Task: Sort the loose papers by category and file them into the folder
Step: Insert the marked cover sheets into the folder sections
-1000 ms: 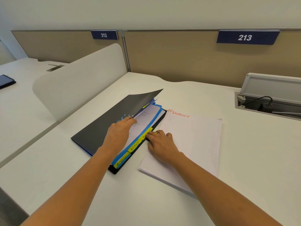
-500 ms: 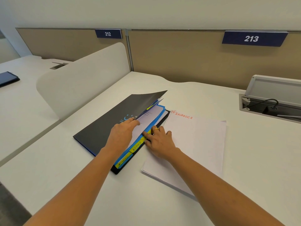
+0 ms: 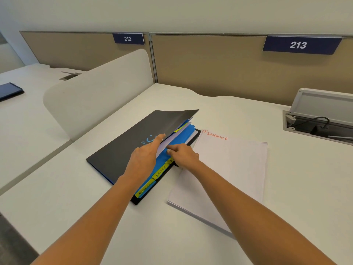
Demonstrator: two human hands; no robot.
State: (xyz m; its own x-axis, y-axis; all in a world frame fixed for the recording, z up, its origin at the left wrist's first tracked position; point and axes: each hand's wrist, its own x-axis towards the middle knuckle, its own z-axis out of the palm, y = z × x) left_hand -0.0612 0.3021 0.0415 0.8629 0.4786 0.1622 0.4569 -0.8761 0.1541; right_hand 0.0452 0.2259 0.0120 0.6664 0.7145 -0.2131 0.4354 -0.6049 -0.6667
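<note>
A black folder (image 3: pixel 122 152) lies on the desk with its cover raised along the right edge. Inside are white sheets and blue dividers (image 3: pixel 188 133) with yellow tabs (image 3: pixel 160 172). My left hand (image 3: pixel 145 155) lies on the cover with straight fingers beside a lifted white sheet (image 3: pixel 168 143); its thumb is hidden. My right hand (image 3: pixel 183 155) has curled fingers and pinches the edge of a blue divider just under that sheet. A stack of loose white papers (image 3: pixel 229 169), headed FINANCE in red, lies right of the folder.
A low white partition (image 3: pixel 95 96) stands to the left, with a beige panel wall behind it. An open cable box (image 3: pixel 317 121) is set into the desk at the far right. A dark tablet (image 3: pixel 9 90) rests on the neighbouring desk.
My left hand has moved from the inner pages up onto the cover, which now lies lower. My right hand has shifted from the yellow tabs to the blue divider's edge.
</note>
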